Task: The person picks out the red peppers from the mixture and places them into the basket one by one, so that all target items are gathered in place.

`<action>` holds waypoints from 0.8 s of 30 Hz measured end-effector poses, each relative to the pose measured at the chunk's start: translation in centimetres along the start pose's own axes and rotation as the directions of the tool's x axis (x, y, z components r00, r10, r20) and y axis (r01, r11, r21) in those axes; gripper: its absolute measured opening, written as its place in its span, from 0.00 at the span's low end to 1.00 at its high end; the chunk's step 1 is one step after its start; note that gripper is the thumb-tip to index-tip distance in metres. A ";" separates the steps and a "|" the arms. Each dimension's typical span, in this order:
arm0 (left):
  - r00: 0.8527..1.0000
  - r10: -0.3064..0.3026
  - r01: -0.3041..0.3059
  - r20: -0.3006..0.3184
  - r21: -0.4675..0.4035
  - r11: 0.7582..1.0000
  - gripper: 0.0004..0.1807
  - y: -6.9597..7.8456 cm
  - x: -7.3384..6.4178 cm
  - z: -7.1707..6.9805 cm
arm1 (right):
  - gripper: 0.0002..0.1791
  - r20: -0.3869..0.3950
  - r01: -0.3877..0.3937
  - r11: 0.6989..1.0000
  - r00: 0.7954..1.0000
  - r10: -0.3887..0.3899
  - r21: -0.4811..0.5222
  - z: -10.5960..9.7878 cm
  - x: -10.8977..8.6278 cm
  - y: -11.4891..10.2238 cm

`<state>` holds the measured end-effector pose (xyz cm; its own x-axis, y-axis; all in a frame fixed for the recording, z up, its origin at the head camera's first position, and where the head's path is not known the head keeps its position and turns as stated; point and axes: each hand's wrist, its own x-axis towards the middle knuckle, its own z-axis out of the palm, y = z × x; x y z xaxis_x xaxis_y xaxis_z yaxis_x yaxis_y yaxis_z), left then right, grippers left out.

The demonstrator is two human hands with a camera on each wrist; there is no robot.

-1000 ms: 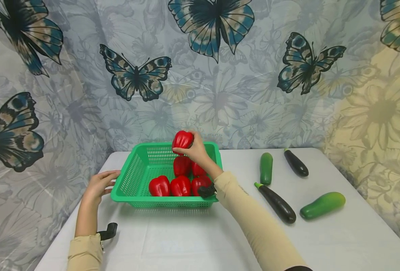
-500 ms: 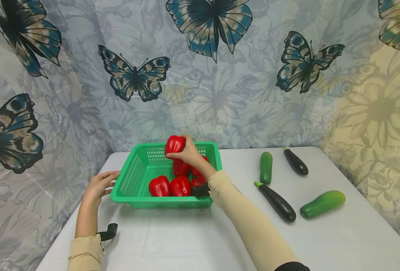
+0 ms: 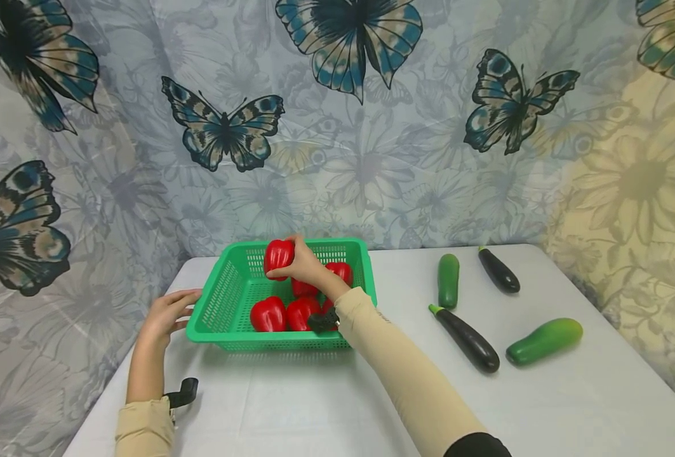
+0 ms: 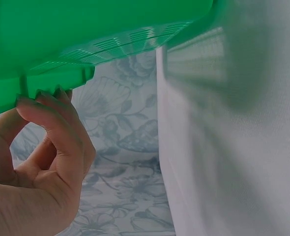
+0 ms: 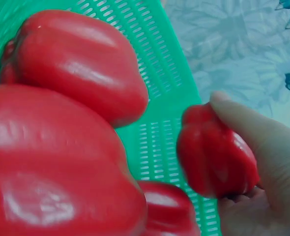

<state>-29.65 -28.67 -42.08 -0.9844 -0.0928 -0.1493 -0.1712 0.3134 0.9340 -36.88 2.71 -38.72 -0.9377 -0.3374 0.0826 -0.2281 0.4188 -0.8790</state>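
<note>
A red bell pepper [image 3: 279, 259] is in my right hand [image 3: 307, 263], gripped between thumb and fingers over the back of the green basket [image 3: 282, 341]. Up close in the right wrist view, the held pepper [image 5: 215, 152] is near the basket's perforated wall, with the thumb along its upper side. Several more red bell peppers [image 3: 268, 314] lie in the basket's front and right part, some partly covered by my right arm. My left hand [image 3: 166, 314] is at the basket's left rim. In the left wrist view, its bent fingertips touch the rim [image 4: 56, 81] from outside.
To the right on the white table [image 3: 314, 406] lie a small zucchini [image 3: 448, 280], a larger green one [image 3: 545, 343], a small eggplant [image 3: 499, 271] and a longer eggplant [image 3: 467, 339]. Behind the table hangs a butterfly-patterned cloth [image 3: 366, 171].
My right hand has carried the bell pepper left and down, from above the basket's back edge to inside its outline. The left hand stays at the rim.
</note>
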 end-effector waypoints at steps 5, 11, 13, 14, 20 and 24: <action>1.000 -0.014 0.014 -0.017 -0.001 1.000 0.34 -1.3 1.1 -0.3 | 0.51 0.019 -0.006 0.999 1.000 0.006 -0.048 0.4 0.0 -0.2; 1.000 -0.009 0.009 0.004 -0.011 1.000 0.32 -2.5 2.4 -0.7 | 0.52 0.042 0.005 0.997 0.999 -0.001 -0.081 0.6 0.1 0.0; 1.000 0.003 -0.003 0.006 -0.023 1.000 0.32 -3.0 2.8 -0.8 | 0.52 0.047 0.005 0.996 0.999 -0.001 -0.093 0.6 0.2 0.1; 1.000 0.010 -0.010 0.006 -0.028 1.000 0.33 -3.3 3.1 -0.8 | 0.52 0.050 0.006 0.995 0.999 -0.001 -0.096 0.6 0.2 0.1; 0.998 -0.015 0.015 -0.054 -0.001 1.000 0.39 -6.0 5.6 -1.0 | 0.51 0.077 -0.006 0.995 0.997 0.014 -0.100 0.7 0.2 0.1; 0.998 -0.008 0.009 -0.061 0.019 1.000 0.43 -6.7 6.3 -1.1 | 0.51 0.097 -0.011 0.995 0.995 0.021 -0.102 0.7 0.1 0.0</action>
<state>-34.63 -32.41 -48.89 -0.9789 -0.1525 -0.1363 -0.1805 0.3305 0.9264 -36.76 2.08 -39.00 -0.9125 -0.4086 0.0184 -0.2435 0.5067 -0.8270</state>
